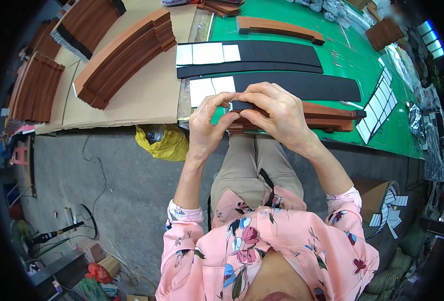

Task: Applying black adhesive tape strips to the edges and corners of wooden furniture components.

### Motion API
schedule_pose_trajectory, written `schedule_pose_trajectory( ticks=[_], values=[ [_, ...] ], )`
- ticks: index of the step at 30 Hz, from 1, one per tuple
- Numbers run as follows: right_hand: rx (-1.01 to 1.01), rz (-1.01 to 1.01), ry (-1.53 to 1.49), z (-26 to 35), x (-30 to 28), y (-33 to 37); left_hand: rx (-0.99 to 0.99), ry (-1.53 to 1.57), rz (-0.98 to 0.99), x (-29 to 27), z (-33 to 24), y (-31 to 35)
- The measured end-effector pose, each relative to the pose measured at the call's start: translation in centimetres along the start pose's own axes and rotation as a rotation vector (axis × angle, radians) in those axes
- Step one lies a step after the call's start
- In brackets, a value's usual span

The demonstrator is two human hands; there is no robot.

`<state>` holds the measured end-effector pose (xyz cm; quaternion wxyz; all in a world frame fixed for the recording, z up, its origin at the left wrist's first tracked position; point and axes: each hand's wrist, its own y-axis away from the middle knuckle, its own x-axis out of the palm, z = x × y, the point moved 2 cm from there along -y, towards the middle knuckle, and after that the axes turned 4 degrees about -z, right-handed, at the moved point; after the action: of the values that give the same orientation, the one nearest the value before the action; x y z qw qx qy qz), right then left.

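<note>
My left hand (208, 123) and my right hand (278, 114) meet at the near edge of the green table. Between their fingertips they pinch a short black pad (242, 105), pale at its left end. Just under and beside my right hand lie reddish-brown wooden pieces (327, 120), one tipped with black at its right end. Beyond my hands are long black strips (302, 85), with white backing squares (212, 89) on their left part. My fingers hide how the pad meets the wood.
Stacks of curved brown wooden pieces (126, 57) stand on cardboard (131, 111) to the left. A single curved piece (282, 29) lies at the back. White gridded sheets (378, 106) rest on the right. Below the table edge sits a yellow bag (164, 145); a box (375, 200) stands at lower right.
</note>
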<state>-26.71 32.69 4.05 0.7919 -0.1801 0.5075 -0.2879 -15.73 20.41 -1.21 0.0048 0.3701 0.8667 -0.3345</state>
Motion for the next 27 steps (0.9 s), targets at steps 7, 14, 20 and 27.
schedule_pose_trajectory(
  ticks=[7, 14, 20, 27],
  values=[
    [0.01, 0.002, -0.04, -0.29, 0.28, -0.17, -0.111, 0.038, -0.016, 0.2, 0.43, 0.3],
    [-0.004, 0.015, -0.062, -0.53, 0.31, -0.16, -0.065, 0.034, 0.012, 0.29, 0.61, 0.38],
    [0.023, 0.037, -0.084, -0.92, 0.26, -0.03, -0.062, 0.03, 0.006, 0.33, 0.41, 0.23],
    [0.06, 0.081, -0.136, -0.98, 0.26, -0.24, -0.098, 0.028, 0.004, 0.34, 0.17, 0.13]
  ],
)
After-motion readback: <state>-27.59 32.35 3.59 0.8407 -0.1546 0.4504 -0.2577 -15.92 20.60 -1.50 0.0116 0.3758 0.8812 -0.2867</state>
